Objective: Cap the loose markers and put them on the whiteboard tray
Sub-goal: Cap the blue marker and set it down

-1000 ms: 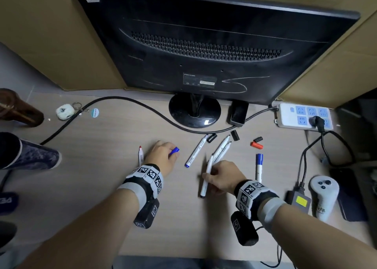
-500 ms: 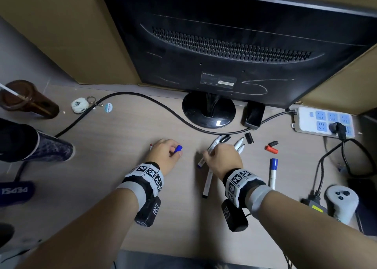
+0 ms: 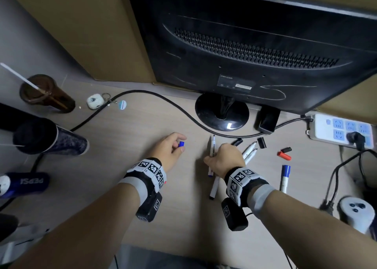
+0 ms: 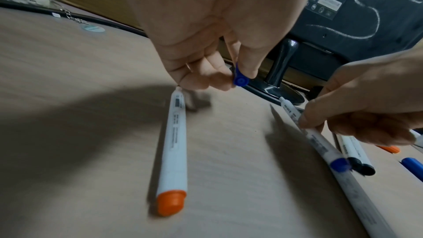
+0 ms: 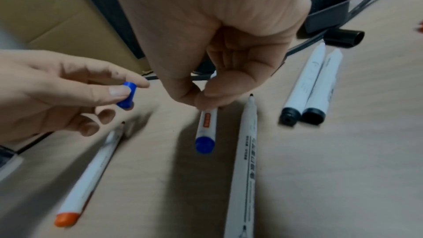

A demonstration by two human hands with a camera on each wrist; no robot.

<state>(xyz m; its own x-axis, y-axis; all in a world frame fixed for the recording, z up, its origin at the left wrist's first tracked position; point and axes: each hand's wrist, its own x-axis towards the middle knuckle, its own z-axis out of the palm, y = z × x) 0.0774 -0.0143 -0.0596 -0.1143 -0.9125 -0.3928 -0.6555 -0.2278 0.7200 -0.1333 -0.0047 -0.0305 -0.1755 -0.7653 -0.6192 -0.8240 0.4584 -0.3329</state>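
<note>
- Markers lie loose on the wooden bench (image 3: 126, 138), nearest of them a long white one with a black end (image 3: 214, 187) lying by the right wrist.
- Right hand (image 3: 224, 159) pinches a white marker with a blue end (image 5: 206, 129) between thumb and curled fingers; its bare tip points away toward the monitor, its blue end toward the person.
- Left hand (image 3: 167, 147) pinches a small blue cap (image 3: 181, 144) between thumb and forefinger, held apart from the marker in the other hand, the remaining fingers loosely curled.
- Under the left hand an uncapped marker with an orange end (image 4: 172, 153) lies flat on the bench.
- To the right, a capped blue marker (image 3: 285, 178) lies alone.
- Beyond the right hand two uncapped markers with black ends (image 5: 311, 86) lie side by side, touching.
- Past them sit two black caps (image 3: 261, 142) and a red cap (image 3: 284, 155) with a small dark piece just beside it.
- Farther back stands the black monitor (image 3: 255, 44) on its round foot, with a thick black cable (image 3: 142, 92) curving across the bench.
- At the far right is a white power strip (image 3: 342, 130); at the far left a brown cup with a straw (image 3: 44, 94).
</note>
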